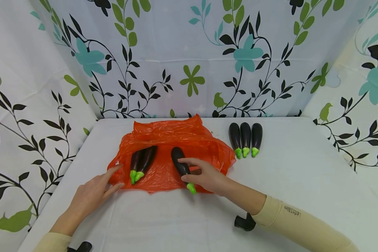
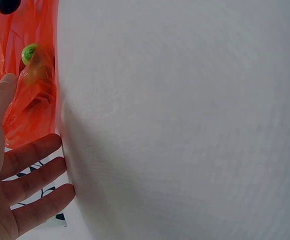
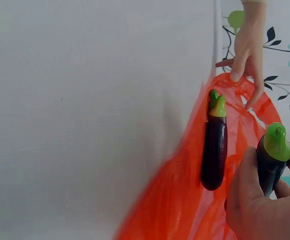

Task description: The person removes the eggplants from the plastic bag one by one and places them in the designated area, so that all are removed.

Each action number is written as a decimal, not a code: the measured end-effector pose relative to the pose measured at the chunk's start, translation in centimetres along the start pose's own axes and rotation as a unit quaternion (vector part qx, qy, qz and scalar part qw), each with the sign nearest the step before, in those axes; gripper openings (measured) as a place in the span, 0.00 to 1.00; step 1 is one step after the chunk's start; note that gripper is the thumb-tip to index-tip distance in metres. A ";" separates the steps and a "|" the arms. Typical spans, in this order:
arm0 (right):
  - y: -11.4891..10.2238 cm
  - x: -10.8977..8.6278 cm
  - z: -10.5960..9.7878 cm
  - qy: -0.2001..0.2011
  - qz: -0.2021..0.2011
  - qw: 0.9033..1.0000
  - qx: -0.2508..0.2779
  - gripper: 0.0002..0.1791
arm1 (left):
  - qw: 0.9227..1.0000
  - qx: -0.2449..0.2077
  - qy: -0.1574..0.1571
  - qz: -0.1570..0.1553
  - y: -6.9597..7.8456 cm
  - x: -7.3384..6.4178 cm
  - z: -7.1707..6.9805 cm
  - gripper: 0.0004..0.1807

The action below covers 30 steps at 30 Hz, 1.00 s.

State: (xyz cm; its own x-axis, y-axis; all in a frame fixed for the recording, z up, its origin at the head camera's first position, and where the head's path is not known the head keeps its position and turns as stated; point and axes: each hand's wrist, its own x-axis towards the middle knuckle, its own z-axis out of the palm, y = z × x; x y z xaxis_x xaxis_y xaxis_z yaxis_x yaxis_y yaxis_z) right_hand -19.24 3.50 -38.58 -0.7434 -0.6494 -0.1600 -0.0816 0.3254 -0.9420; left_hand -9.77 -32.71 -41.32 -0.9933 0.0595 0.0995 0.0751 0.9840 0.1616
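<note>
My right hand (image 1: 207,174) grips a dark purple eggplant (image 1: 180,166) between thumb and fingers, its green stem end towards me. The eggplant is over the mouth of a crumpled orange plastic bag (image 1: 173,133). In the right wrist view, the green cap of the held eggplant (image 3: 276,142) points up at the camera. Two more eggplants (image 1: 143,162) lie side by side inside the bag at its left. My left hand (image 1: 91,192) is at the bag's left edge with fingers extended and spread. In the left wrist view its thumb (image 2: 2,95) overlaps the orange plastic.
Three eggplants (image 1: 245,138) lie in a row right of the bag, green ends towards me. The white table (image 1: 176,224) is bordered at the back and sides by a leaf-patterned curtain (image 1: 163,52). A black wrist device (image 1: 245,223) shows under the right sleeve.
</note>
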 end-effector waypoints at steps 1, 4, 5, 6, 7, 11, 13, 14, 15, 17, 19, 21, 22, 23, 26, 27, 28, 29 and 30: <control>-0.2 -0.4 -0.2 0.000 0.000 1.000 0.001 0.29 | 1.000 0.000 0.000 0.000 0.0 0.0 0.0 0.35; -0.6 -1.5 -0.8 0.006 -0.002 1.000 0.007 0.29 | 1.000 0.001 -0.001 0.000 0.1 0.0 0.0 0.35; -0.7 -1.9 -1.1 0.011 -0.001 1.000 0.008 0.29 | 1.000 0.001 -0.001 0.000 0.1 0.0 0.0 0.35; -0.9 -2.2 -1.3 0.015 -0.001 1.000 0.011 0.29 | 1.000 0.001 -0.001 0.000 0.1 0.0 -0.1 0.35; -1.0 -2.6 -1.6 0.019 -0.002 1.000 0.015 0.29 | 1.000 0.001 -0.001 0.000 0.1 0.0 -0.1 0.35; -1.4 -3.9 -3.1 0.040 -0.005 0.999 0.030 0.29 | 1.000 0.001 -0.001 0.000 0.1 0.0 0.0 0.35; -1.5 -4.4 -4.1 0.052 -0.009 0.998 0.035 0.30 | 1.000 0.000 -0.001 0.000 0.0 0.0 0.0 0.35; -1.6 -4.7 -4.6 0.060 -0.012 0.998 0.033 0.30 | 1.000 0.000 0.000 0.000 0.0 0.0 0.0 0.35; -1.6 -4.9 -5.1 0.071 -0.013 0.997 0.027 0.30 | 1.000 -0.001 0.000 0.000 0.0 0.0 0.0 0.35; -1.7 -5.3 -6.1 0.095 -0.014 0.995 0.017 0.30 | 1.000 -0.003 0.000 0.001 0.0 0.0 0.0 0.35; -1.5 -5.6 -7.1 0.120 -0.016 0.993 0.005 0.30 | 1.000 -0.004 0.000 0.001 -0.1 0.0 0.0 0.35; -1.2 -5.7 -8.2 0.146 -0.015 0.989 -0.006 0.30 | 1.000 -0.005 0.001 0.002 -0.1 0.0 0.0 0.35; -1.0 -5.7 -8.7 0.156 -0.017 0.988 -0.009 0.30 | 1.000 -0.005 0.001 0.002 -0.1 0.0 0.0 0.35; -0.8 -5.6 -9.2 0.166 -0.017 0.986 -0.014 0.30 | 1.000 -0.004 0.001 0.002 -0.1 0.0 0.0 0.35; -0.2 -5.5 -10.8 0.191 -0.013 0.981 -0.023 0.33 | 1.000 -0.003 0.002 0.004 -0.1 0.0 0.0 0.35; 0.0 -5.5 -11.3 0.198 -0.009 0.980 -0.027 0.33 | 1.000 -0.003 0.001 0.004 -0.1 0.0 0.0 0.35; 0.3 -5.4 -11.9 0.207 -0.005 0.978 -0.031 0.34 | 1.000 -0.003 0.002 0.004 -0.1 0.1 0.0 0.35; 0.5 -5.3 -12.4 0.214 -0.001 0.976 -0.034 0.35 | 1.000 -0.003 0.002 0.004 -0.1 0.1 0.0 0.35; 0.7 -5.2 -13.0 0.221 0.003 0.975 -0.036 0.35 | 1.000 -0.003 0.002 0.004 -0.1 0.1 0.0 0.35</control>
State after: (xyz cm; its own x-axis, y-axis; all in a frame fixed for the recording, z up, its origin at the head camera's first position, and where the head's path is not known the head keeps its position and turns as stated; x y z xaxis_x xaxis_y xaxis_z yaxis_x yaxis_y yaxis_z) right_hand -24.06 16.05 -34.57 -0.9558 -0.2939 -0.0079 -0.1111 0.3858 -0.9159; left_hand -9.88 -32.79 -41.28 -0.9923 0.0668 0.1043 0.0836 0.9825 0.1662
